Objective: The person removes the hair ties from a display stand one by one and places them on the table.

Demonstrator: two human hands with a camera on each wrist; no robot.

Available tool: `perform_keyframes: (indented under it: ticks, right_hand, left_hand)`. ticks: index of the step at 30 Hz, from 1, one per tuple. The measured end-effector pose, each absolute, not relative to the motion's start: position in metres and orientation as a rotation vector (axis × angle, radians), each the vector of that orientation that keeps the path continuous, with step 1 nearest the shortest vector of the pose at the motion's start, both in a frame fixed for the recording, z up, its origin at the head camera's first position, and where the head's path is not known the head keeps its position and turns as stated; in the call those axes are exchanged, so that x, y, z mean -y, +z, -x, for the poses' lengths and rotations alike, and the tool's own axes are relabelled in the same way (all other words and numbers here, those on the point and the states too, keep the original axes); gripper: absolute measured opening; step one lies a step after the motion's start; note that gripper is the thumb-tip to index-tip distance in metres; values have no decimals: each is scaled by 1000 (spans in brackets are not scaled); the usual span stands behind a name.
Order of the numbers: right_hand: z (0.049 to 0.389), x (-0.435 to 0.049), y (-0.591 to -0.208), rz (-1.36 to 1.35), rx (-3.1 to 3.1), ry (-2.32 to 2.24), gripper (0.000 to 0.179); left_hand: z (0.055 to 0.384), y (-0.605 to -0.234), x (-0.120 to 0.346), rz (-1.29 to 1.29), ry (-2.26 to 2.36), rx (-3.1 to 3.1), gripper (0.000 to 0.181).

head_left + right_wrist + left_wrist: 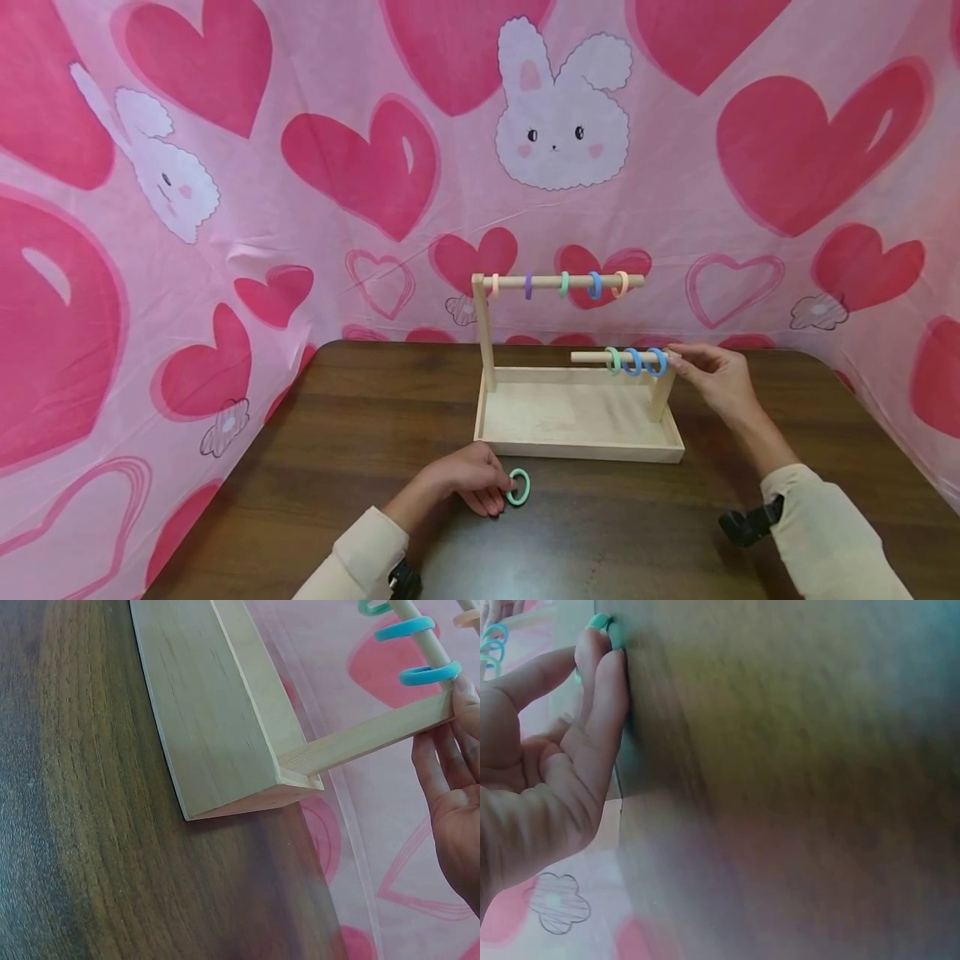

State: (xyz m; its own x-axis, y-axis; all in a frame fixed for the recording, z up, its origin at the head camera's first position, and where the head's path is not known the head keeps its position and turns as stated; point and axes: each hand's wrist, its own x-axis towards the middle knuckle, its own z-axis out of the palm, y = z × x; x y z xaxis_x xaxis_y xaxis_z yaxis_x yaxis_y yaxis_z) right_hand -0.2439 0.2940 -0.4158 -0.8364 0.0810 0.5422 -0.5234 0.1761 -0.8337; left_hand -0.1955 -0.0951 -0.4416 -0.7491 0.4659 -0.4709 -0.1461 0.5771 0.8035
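Observation:
A mint green ring (528,487) stands on its edge at the table's front middle, its left side pinched by the fingertips of my left hand (474,475). In the left wrist view that ring (600,621) shows at the fingertips, low over the tabletop. My right hand (722,383) grips the top of the short post (662,398) of a wooden ring stand, thumb near the bar and fingers behind. The lower bar (588,357) carries a green ring (618,363) and two blue rings, the outer blue ring (431,675) beside my thumb.
The stand's shallow tray (585,452) sits toward the back of the brown table (375,417). From its tall left post (483,333) an upper bar (545,282) runs right with several peach, purple, green and blue rings. A pink heart-and-bunny cloth (450,192) hangs behind.

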Motion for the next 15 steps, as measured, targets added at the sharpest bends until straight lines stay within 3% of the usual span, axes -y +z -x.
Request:
perform_keyframes:
  ticks: [15]
  right_hand:
    - [244,-294,-415,-407,1992,1703,23]
  left_hand:
    - [197,-433,93,-359,975,-2418,34]
